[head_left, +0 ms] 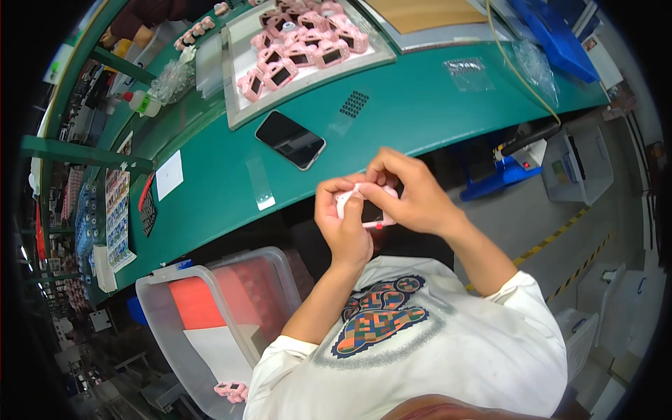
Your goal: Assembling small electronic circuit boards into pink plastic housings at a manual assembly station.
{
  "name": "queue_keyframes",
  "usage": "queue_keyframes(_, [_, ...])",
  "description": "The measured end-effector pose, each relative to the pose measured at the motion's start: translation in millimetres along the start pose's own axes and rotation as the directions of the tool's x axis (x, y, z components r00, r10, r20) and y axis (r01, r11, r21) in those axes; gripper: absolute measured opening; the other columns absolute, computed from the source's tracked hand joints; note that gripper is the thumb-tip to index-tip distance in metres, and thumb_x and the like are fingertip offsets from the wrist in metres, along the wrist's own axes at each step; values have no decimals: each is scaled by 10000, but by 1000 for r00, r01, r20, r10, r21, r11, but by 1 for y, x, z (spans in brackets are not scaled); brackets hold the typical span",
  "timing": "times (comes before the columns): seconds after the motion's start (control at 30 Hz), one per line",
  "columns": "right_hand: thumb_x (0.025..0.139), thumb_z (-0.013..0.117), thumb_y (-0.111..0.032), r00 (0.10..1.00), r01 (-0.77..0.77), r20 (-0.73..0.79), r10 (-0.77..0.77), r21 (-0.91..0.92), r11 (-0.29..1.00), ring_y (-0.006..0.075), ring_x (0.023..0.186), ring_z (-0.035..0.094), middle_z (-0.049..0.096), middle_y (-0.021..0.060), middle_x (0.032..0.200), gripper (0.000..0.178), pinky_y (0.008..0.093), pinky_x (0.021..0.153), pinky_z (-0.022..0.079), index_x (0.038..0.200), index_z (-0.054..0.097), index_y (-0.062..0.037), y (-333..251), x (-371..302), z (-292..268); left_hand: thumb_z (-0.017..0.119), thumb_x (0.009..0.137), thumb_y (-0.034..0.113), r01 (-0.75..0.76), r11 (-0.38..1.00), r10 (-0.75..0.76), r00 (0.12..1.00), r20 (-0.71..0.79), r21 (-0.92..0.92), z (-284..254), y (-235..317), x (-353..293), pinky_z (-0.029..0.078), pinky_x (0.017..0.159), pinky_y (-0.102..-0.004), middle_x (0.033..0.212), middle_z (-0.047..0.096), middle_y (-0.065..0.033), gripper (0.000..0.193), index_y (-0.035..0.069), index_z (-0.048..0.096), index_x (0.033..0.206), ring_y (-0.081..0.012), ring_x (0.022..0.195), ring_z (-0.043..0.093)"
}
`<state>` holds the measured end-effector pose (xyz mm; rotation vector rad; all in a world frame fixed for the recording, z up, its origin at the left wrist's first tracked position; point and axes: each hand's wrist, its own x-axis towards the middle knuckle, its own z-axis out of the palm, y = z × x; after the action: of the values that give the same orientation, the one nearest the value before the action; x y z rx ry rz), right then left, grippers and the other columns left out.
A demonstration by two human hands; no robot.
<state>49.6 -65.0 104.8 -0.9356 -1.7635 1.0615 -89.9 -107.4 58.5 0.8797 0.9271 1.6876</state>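
A: What's the grip doing?

B: Both hands are gripping one pink toy camera [374,213]: the left hand [342,231] is clasping its left side, while the right hand [418,199] is pinching its upper edge. They're holding it near the close edge of the green surface [399,105], on the body's side.

A: How far along is it?

B: It's looking mostly assembled, I'd judge: its dark screen is showing, and a small red piece [380,226] is sitting at its lower edge. The fingertips are hiding whatever they're working on, so that part is probably unfinished.

A: And farther out?

B: A black phone [290,140] is lying near a sheet of small black pieces [355,104]. Beyond, similar cameras [281,73] are crowding a tray [241,115]; whether they're waiting or finished, I can't tell.
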Motion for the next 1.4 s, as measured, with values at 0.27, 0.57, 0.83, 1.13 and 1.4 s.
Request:
queue_keyframes(0.27, [879, 700, -7, 917, -368, 317, 243, 435, 822, 79, 661, 550, 620, 46, 814, 259, 205, 604, 438, 1107, 584, -39, 67, -39, 10, 513, 929, 27, 87, 995, -86, 996, -6, 54, -46, -24, -31, 468, 1006, -373, 1257, 615, -201, 294, 23, 486, 1222, -267, 1131, 603])
queue_keyframes(0.57, [906, 678, -88, 956, -17, -292, 24, 29, 999, 126, 699, 618, 634, 85, 938, 243, 245, 626, 512, 1114, 565, -31, 139, 110, -93, 596, 966, 368, -747, 497, 828, 560, 14, 442, -40, 173, -32, 514, 719, -362, 1104, 601, -172, 344, 72, 543, 1134, -236, 844, 605])
queue_keyframes(0.83, [887, 681, -272, 937, -104, -328, -120, -588, 802, 292, 875, 662, 698, 111, 1022, 316, 400, 775, 518, 1120, 597, -75, 168, 196, -85, 547, 1008, 321, -755, -602, 728, -384, 569, 261, -35, 281, -87, 483, 999, -376, 1337, 615, -138, 368, 59, 613, 1258, -274, 1187, 590])
queue_keyframes(1.13, [880, 660, -242, 973, -33, -196, -123, -644, 764, 309, 903, 661, 695, 121, 1031, 329, 404, 797, 520, 1167, 612, -89, 208, 240, -97, 555, 1007, 232, -377, -917, 259, -312, 914, 131, 8, 307, -146, 476, 998, -426, 1290, 629, -162, 303, 23, 613, 1220, -287, 1170, 591])
queue_keyframes(1.4, [899, 655, -204, 968, 11, -201, -148, -558, 830, 293, 981, 640, 678, 123, 1103, 363, 381, 875, 509, 1232, 632, -61, 221, 238, -124, 541, 1003, 215, -596, -802, 281, -314, 907, 41, 21, 306, -162, 399, 1060, -580, 1310, 606, -219, 328, -16, 593, 1230, -337, 1236, 547])
